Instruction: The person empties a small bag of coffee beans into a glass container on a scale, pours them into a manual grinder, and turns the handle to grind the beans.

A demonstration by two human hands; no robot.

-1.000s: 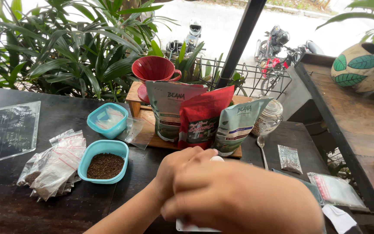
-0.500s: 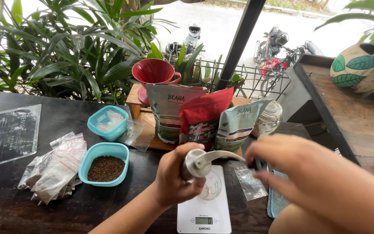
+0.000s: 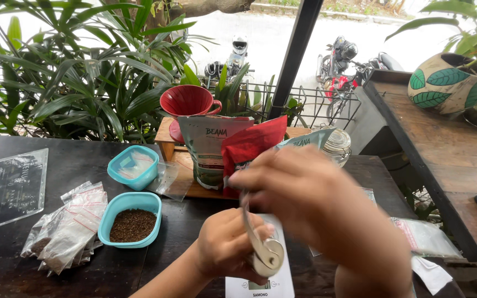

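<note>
Your left hand (image 3: 224, 248) clamps the grinder (image 3: 266, 256) over the scale (image 3: 260, 284) at the table's near edge, while your right hand (image 3: 310, 204) closes on its crank (image 3: 249, 223) above.

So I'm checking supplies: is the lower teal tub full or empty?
Partly filled: the lower teal tub holds a layer of dark brown grounds below its rim.

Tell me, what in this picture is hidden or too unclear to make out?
All in the head view:
- The grinder: its body is wrapped by the left hand; only crank and top show.
- The right hand is motion-blurred; its grip on the crank cannot be judged.
- The white scale is cut off by the bottom edge and covered by the hands.
- The glass jar and pale bag are half hidden behind the right hand.
</note>
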